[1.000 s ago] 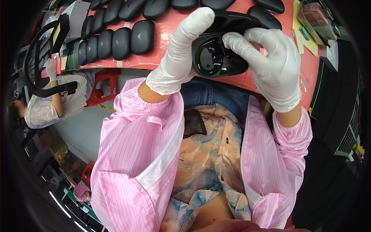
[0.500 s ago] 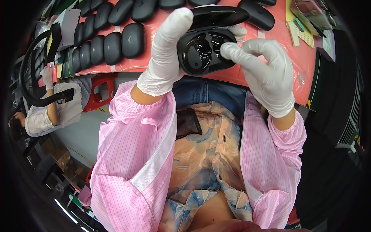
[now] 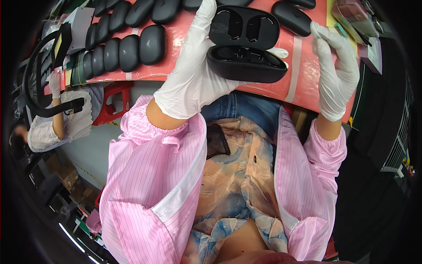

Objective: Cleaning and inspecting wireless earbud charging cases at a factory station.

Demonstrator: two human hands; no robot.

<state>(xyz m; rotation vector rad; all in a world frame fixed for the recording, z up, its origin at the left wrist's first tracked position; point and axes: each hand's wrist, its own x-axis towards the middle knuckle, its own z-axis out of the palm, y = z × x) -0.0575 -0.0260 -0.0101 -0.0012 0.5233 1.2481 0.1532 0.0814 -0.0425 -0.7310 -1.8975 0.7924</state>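
My left hand [image 3: 189, 75], in a white glove, is closed around a black earbud charging case [image 3: 246, 68]. Its hinged lid [image 3: 246, 27] stands up, showing two oval hollows inside. Glossy black shapes sit in the lower half; at this low angle I cannot tell whether they are earbuds or wells. To the right of the case and apart from it, my gloved right hand [image 3: 337, 70] is raised over the table's right side. Its thumb and forefinger come together at the tips, and anything between them is too small to make out.
Several closed black cases [image 3: 152, 45] lie in rows on the red table cover [image 3: 285, 86]; another case [image 3: 291, 18] is close to my right hand. Clear packaging and boxes [image 3: 351, 15] stand at the far right. At left are a black bent tube [image 3: 33, 105] and a co-worker's gloved hand [image 3: 54, 83].
My right hand has left the case's interior and moved right. My left hand has tilted the case, so its front wall and the lid's inner side now face me.
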